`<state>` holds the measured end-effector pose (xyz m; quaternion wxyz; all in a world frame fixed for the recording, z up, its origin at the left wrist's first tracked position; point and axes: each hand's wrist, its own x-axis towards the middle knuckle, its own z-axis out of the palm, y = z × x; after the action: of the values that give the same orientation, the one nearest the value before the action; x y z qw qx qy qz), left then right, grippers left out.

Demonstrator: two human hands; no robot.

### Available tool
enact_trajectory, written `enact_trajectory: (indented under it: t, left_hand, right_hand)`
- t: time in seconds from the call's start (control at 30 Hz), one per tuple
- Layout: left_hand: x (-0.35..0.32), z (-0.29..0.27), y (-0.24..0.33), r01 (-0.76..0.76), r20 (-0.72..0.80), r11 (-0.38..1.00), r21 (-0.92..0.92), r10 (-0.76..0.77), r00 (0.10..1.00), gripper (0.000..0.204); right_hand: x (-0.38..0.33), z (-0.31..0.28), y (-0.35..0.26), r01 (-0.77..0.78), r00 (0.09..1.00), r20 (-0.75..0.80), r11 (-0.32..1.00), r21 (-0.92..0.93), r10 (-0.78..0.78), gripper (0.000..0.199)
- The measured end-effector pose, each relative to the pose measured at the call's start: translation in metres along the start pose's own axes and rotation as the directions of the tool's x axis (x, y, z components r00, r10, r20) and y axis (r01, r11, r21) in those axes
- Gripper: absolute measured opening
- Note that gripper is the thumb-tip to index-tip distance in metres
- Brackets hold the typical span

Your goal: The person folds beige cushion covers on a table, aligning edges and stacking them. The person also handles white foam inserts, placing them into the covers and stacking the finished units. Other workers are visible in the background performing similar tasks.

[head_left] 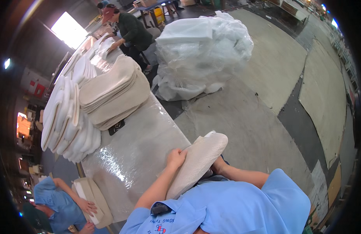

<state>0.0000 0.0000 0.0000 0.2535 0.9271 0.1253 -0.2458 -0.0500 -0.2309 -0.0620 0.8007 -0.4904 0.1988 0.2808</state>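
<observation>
A long beige fabric cushion (pixel 200 160) with rounded ends is tilted up against my body at the table's near edge. A bit of white padding shows at its far end. My left hand (pixel 176 158) is closed on the cushion's left edge, knuckles up. On the other side, my right hand (pixel 218 165) is against the cushion's right edge. Its fingers are hidden behind the fabric.
A shiny plastic-covered table (pixel 137 144) bears a stack of beige covers (pixel 114 89), a black card (pixel 117 127) and piled white pads (pixel 67 117). Left, a co-worker (pixel 57 202) handles another cushion (pixel 92 201). Beyond are another person (pixel 129 31) and a plastic-wrapped white bundle (pixel 204 54).
</observation>
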Motion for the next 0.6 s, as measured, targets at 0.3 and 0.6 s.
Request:
enact_trajectory:
  t: [0.3,0.6]
  left_hand:
    - [0.030,0.018,0.031,0.000,-0.037,0.985,-0.173,-0.006,0.999,0.049]
    - [0.069,0.015,0.028,-0.026,0.167,0.962,-0.272,0.074,0.983,0.041]
  right_hand:
    - [0.008,0.001,-0.009,-0.085,0.990,-0.039,0.795,0.600,0.135,0.038]
    - [0.016,0.005,-0.017,-0.065,0.957,-0.200,0.828,0.557,0.210,0.038]
